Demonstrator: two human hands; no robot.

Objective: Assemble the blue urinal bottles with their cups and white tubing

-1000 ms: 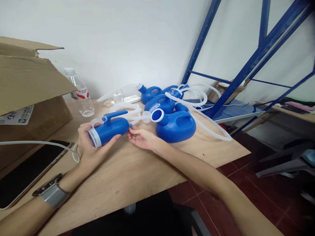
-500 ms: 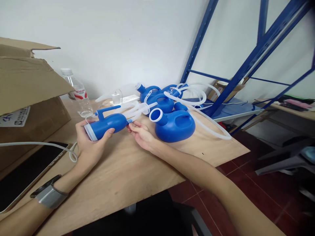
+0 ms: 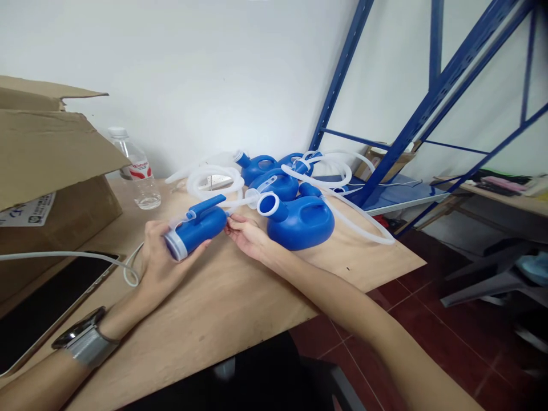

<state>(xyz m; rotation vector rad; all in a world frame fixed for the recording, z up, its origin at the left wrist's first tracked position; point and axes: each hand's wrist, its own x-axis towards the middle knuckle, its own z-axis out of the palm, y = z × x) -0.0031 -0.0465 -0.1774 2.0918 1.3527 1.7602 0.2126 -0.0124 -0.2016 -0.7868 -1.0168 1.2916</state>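
My left hand (image 3: 165, 257) is wrapped round a blue plastic urinal bottle (image 3: 199, 228), tilted with its white-rimmed mouth toward me and its handle up. At the bottle's rounded far end, the fingers of my right hand (image 3: 244, 234) are pinched together; whatever lies between them is hidden. Just right of that hand, another blue urinal bottle (image 3: 302, 222) rests on the wooden table (image 3: 240, 302), its open white-rimmed neck pointing up and left. Behind the held bottle lies a coil of translucent tubing (image 3: 214, 171).
Several more blue bottles (image 3: 274, 182) with white hoses (image 3: 363, 222) crowd the back of the table. A clear water bottle (image 3: 143, 177) and an open cardboard box (image 3: 51, 160) stand at left, with a dark flat device (image 3: 55, 297) nearby. A blue metal rack (image 3: 398, 142) rises at right.
The held bottle has shifted right and a little lower, its mouth turned more toward me. My right hand stays at its far end, and the small blue piece at those fingertips is now hidden.
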